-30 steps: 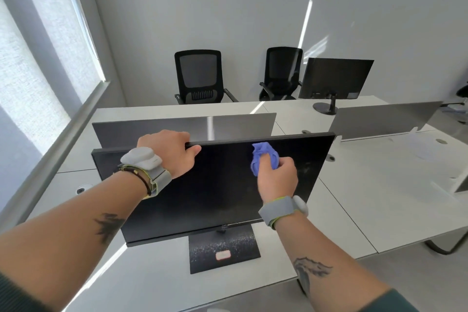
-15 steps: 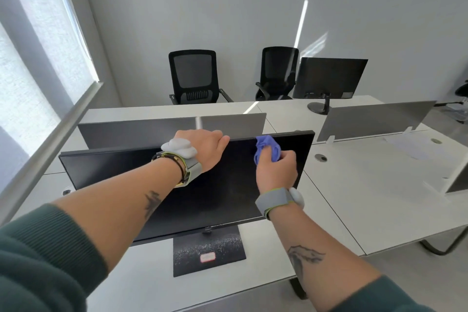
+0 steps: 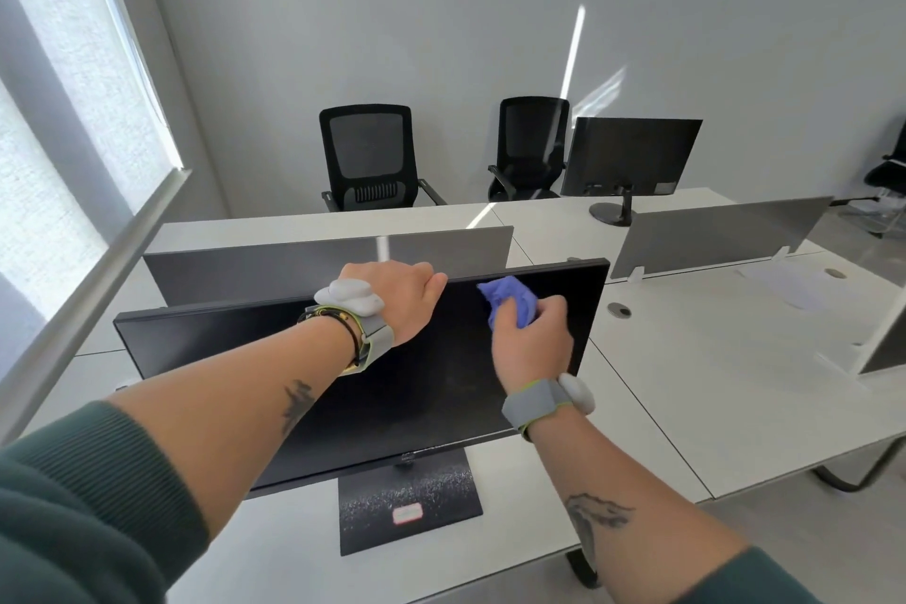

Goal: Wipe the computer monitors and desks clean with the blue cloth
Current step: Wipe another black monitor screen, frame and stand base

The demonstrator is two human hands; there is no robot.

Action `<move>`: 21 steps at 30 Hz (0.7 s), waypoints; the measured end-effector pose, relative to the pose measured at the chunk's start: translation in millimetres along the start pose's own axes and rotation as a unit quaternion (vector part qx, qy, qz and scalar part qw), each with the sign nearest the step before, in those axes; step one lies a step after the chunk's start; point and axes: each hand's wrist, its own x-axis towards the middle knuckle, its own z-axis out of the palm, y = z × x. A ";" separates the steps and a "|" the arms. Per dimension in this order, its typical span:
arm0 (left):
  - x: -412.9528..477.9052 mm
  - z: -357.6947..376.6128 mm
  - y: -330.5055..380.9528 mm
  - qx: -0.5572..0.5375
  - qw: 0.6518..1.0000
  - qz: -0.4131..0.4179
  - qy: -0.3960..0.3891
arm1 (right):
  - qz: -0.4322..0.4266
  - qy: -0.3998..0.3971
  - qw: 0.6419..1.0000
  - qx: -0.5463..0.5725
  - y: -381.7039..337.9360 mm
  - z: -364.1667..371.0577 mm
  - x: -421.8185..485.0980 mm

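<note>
A black monitor (image 3: 441, 387) stands on its dusty square base (image 3: 407, 505) on the white desk (image 3: 686, 407) in front of me. My left hand (image 3: 392, 294) grips the monitor's top edge near the middle, fingers curled over it. My right hand (image 3: 532, 338) holds the bunched blue cloth (image 3: 507, 299) and presses it against the upper right part of the dark screen. A second black monitor (image 3: 630, 157) stands on the far desk at the back right.
Grey divider panels (image 3: 294, 265) (image 3: 711, 231) run behind the near monitor and to its right. Two black office chairs (image 3: 367, 157) (image 3: 532, 142) stand against the back wall. A window sill (image 3: 93, 280) runs along the left. Cable holes (image 3: 618, 309) sit in the desk.
My left hand slid rightward along the monitor's top edge. The right hand with the cloth stays on the upper right of the screen, shifting slightly.
</note>
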 end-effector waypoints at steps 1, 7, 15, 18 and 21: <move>-0.5 -0.4 -0.6 0.000 1.000 -0.002 0.001 | -0.021 -0.029 0.999 -0.011 1.8 3.7 -6.2; -5.0 0.8 5.5 -0.004 1.000 0.008 0.013 | -0.016 0.043 0.999 0.003 -4.3 -12.2 3.6; -11.7 0.9 4.3 -0.004 1.000 0.000 0.025 | -0.176 -0.021 0.977 -0.116 5.7 4.8 -12.6; -12.6 -1.1 3.4 -0.010 1.000 0.002 0.010 | -0.065 0.064 0.994 -0.057 5.1 -14.8 12.0; -12.6 -3.2 3.2 -0.012 1.000 0.000 0.008 | -0.037 0.112 0.992 -0.052 -0.1 -23.9 27.3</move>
